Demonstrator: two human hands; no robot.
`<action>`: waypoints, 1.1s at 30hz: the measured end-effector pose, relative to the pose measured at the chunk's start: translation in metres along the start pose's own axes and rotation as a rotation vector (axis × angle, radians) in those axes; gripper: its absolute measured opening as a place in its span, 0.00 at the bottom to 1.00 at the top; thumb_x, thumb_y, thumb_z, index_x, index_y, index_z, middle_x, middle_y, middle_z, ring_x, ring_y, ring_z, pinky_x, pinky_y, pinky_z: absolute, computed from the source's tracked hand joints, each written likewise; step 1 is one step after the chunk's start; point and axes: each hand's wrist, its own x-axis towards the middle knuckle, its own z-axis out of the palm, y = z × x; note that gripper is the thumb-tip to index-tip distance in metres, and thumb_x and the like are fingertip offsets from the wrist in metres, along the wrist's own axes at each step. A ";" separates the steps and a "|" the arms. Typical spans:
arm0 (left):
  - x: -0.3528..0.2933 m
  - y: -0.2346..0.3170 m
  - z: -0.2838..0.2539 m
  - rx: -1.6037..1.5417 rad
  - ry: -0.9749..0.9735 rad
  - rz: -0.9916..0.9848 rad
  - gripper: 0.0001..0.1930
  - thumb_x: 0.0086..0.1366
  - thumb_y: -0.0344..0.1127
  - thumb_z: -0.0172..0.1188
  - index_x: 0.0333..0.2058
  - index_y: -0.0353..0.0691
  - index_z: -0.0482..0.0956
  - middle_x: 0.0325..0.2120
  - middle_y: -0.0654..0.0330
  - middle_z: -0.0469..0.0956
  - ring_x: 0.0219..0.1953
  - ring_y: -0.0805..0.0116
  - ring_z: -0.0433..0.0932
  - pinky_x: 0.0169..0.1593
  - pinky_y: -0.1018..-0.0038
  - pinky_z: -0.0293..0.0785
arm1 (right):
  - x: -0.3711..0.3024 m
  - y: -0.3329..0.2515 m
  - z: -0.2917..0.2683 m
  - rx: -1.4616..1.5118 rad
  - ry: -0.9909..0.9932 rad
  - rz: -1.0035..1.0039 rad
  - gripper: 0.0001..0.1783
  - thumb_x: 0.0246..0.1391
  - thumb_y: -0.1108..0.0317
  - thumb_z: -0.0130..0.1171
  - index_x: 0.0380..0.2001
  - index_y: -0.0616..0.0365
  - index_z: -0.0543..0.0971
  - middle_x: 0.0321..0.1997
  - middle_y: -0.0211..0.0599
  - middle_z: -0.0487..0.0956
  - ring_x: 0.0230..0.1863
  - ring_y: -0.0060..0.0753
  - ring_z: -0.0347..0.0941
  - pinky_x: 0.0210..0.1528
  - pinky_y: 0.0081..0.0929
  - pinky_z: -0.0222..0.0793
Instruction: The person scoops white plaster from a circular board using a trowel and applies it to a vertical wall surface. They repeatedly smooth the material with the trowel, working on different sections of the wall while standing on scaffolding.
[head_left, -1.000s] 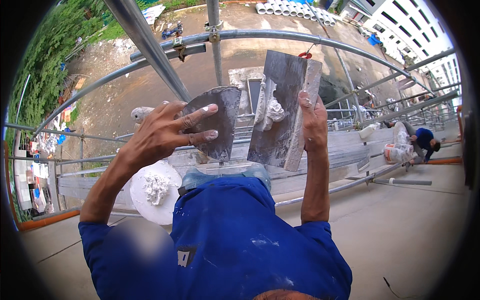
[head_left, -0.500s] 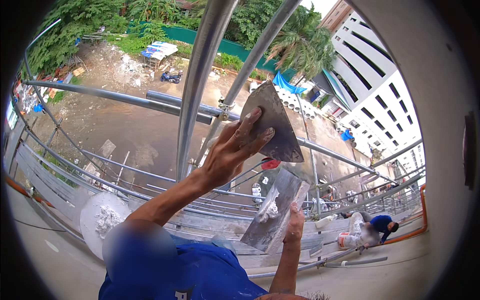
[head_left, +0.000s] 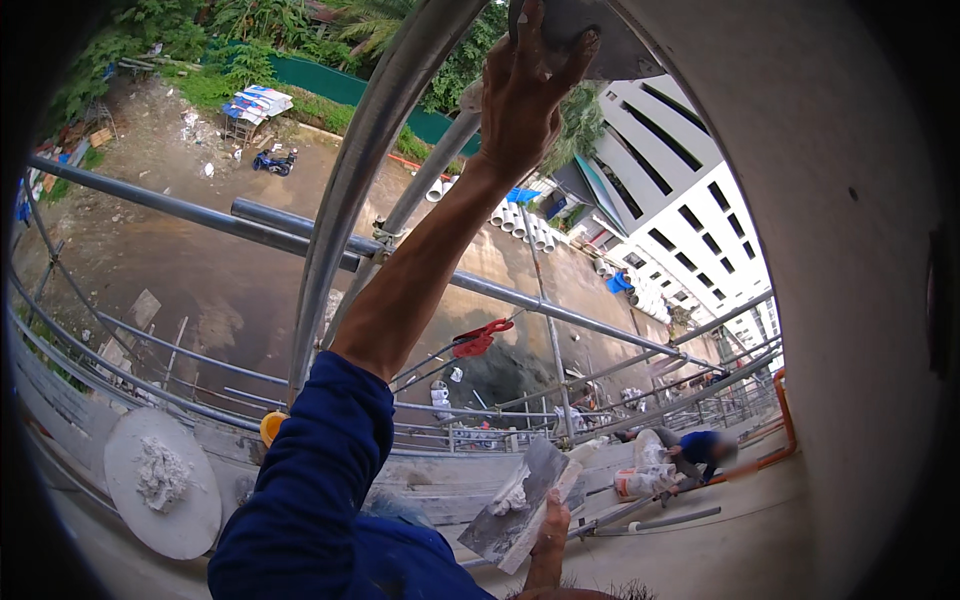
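Note:
My left hand (head_left: pixel 520 110) is raised high at the top of the view, its fingers spread over the back of a grey steel trowel (head_left: pixel 625 45). The trowel's blade lies along the edge of the pale wall (head_left: pixel 815 300); whether it touches the wall I cannot tell. Its handle is hidden by the hand. Low in the view, my right hand (head_left: pixel 553 522) grips a flat grey plaster hawk (head_left: pixel 541 463) by its near edge. A lump of white plaster (head_left: pixel 511 497) sits on the hawk, which is held tilted.
Scaffold pipes (head_left: pixel 190 212) cross in front, with open ground far below. A round white board (head_left: pixel 125 480) with plaster rests on the planks at left, near a yellow object (head_left: pixel 271 428). A red cloth (head_left: pixel 480 340) hangs ahead. Another person (head_left: pixel 695 447) crouches beside a bucket (head_left: pixel 635 484) at right.
My left hand has reached up and farther out with the trowel, to the wall's edge. The hawk in my right hand now appears lower, and the whole view has shifted.

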 end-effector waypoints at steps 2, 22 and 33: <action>0.005 0.001 0.004 0.004 -0.013 -0.001 0.39 0.55 0.15 0.55 0.65 0.56 0.69 0.69 0.41 0.53 0.58 0.46 0.68 0.55 0.57 0.64 | -0.001 0.000 -0.006 0.012 -0.029 0.008 0.33 0.61 0.53 0.57 0.60 0.66 0.65 0.48 0.40 0.75 0.45 0.36 0.74 0.49 0.34 0.71; 0.025 0.056 -0.130 0.179 -0.933 0.441 0.31 0.58 0.31 0.65 0.60 0.65 0.73 0.68 0.73 0.60 0.54 0.69 0.69 0.60 0.64 0.70 | 0.010 0.014 0.000 -0.117 -0.082 -0.004 0.30 0.61 0.53 0.57 0.56 0.66 0.68 0.47 0.39 0.74 0.42 0.32 0.73 0.47 0.32 0.71; 0.152 0.042 -0.130 0.473 -1.169 0.941 0.27 0.61 0.26 0.61 0.60 0.49 0.74 0.68 0.55 0.59 0.53 0.57 0.74 0.55 0.62 0.79 | -0.001 0.053 0.067 0.107 -0.341 0.112 0.27 0.64 0.58 0.53 0.58 0.68 0.67 0.49 0.41 0.76 0.46 0.32 0.76 0.49 0.29 0.72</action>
